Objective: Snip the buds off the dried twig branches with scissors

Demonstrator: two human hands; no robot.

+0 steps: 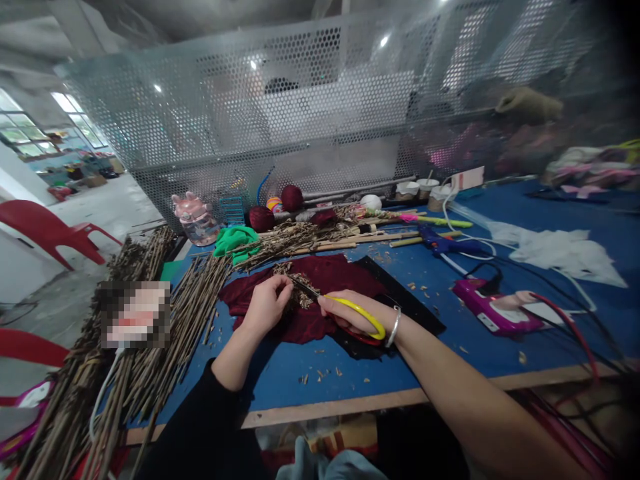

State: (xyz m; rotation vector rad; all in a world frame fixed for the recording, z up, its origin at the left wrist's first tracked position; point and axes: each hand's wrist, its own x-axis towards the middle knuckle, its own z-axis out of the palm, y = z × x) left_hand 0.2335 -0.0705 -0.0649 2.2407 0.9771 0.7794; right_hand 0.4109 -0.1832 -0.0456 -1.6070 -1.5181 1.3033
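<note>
Grasping scissors [359, 309] in the right grip [347, 320], wrapped round yellow-and-red handles, with blades aimed at the left grip [266, 305]. Bent to a pinch in that left grip, close by the blade tips; cannot tell whether nipping a stem or only touching. Lying between the two grips, beneath the blades: a heap of dried plant clippings [301, 297] on dark-red cloth [335, 267]. Likeliest mishap: nicking the left fingertips, from closing or slipping blades so near them. Also possible: snipping into the dark-red cloth by dipping the blades too low, or scattering clippings over the blue surface [400, 377] by tugging a fold. Now counted: at the grips, one pair of scissors, one heap, one dark-red cloth; just right of the right grip, one black sheet [413, 300]; farther right, one blue glue gun [454, 245] and one purple power strip [475, 307]; beyond both grips, two maroon yarn balls [291, 199], one striped ball [274, 204], one white ball [371, 202]; beyond the left grip, one green cloth [239, 243]; left of the left grip, dry stems [175, 333], too many and too overlapped to count.
</note>
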